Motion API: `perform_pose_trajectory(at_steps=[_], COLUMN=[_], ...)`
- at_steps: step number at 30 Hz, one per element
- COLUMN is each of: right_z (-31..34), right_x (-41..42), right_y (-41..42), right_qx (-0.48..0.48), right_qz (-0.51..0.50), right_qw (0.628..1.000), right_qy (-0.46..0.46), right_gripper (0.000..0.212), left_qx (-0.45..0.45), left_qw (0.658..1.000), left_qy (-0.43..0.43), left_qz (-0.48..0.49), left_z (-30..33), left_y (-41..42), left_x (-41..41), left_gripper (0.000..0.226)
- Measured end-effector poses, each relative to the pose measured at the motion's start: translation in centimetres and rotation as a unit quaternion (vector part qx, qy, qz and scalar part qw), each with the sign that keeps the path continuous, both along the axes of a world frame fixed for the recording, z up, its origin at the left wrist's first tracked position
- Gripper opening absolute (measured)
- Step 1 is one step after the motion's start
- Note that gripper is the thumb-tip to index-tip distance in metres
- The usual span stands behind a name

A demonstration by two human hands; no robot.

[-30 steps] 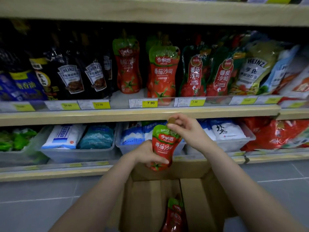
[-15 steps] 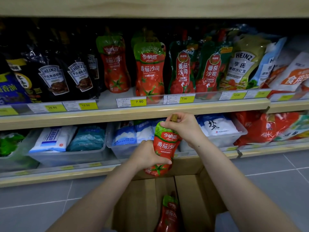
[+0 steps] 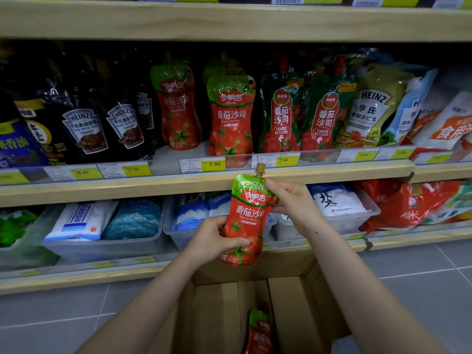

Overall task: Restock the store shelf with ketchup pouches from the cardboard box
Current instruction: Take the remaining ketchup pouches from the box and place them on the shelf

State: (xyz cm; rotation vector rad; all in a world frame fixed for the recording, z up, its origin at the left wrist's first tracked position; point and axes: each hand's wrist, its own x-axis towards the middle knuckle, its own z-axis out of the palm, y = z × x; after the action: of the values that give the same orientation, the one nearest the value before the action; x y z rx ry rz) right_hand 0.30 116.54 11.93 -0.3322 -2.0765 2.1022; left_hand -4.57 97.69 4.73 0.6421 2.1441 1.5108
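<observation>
I see one ketchup pouch (image 3: 246, 218) held upright in both hands, just in front of the wooden shelf edge (image 3: 153, 186) and directly above the open cardboard box (image 3: 288, 310). The left hand (image 3: 217, 238) wraps the pouch's lower body, thumb across the front; the right hand (image 3: 291, 200) pinches its upper right edge near the gold cap (image 3: 260, 169). I judge the step as mid-transfer: pouch out of the box, not yet on the shelf. The matching pouches stand on the shelf above, one at the front (image 3: 231, 118) behind the 7.90 price tag (image 3: 213, 164) and another (image 3: 176, 103) set further back to its left, with bare shelf in front of that one (the likeliest slot, as I read it). The next move calls for lifting the pouch over the clear front rail (image 3: 166, 169) and setting it down upright, label forward, without tipping its neighbours. At least one more pouch (image 3: 259, 330) lies in the box, so the restocking is not finished.
</observation>
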Motion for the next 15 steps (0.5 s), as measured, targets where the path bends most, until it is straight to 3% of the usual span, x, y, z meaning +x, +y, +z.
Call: perform_pose_trajectory(at_steps=[7,11,15], right_z=[0.7,0.8,3.4], right_x=[-0.1,0.1,-1.0], right_y=[0.2,-1.9,-4.8], right_qx=[-0.031,0.072,0.117], right_qz=[0.000,0.078,0.065], right_qw=[0.999,0.994,0.989], right_qy=[-0.025,-0.025,0.057], right_gripper=[0.022,0.014,0.015], left_qx=[0.017,0.052,0.097], left_qw=[1.000,0.996,0.983], left_qy=[-0.006,0.045,0.122], left_qz=[-0.003,0.055,0.097], left_z=[0.3,1.5,4.9], left_y=[-0.1,-0.7,-2.0], left_x=[0.0,-0.5,-1.7], left_gripper=[0.061,0.047,0.036])
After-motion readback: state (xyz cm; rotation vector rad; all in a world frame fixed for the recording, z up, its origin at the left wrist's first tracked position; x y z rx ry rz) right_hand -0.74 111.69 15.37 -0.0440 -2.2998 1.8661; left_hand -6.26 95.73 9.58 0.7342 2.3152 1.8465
